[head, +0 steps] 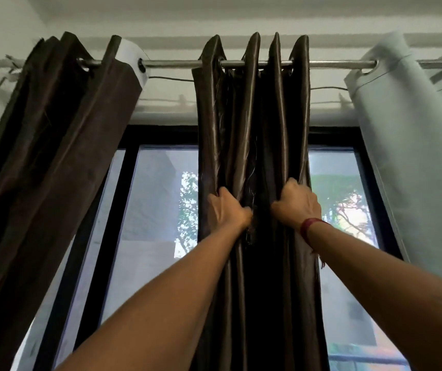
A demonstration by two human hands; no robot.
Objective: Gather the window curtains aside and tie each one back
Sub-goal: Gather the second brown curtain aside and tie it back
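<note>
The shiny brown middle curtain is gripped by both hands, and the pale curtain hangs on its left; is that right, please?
Not quite: in the head view the pale curtain hangs on its right. The left hand and right hand do grip the shiny brown middle curtain.

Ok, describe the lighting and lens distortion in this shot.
Head view: backlit by the window, so the middle curtain reads nearly black in its folds; same view, the wide lens seems to splay the left curtain and grey curtain outward toward the bottom.
</note>
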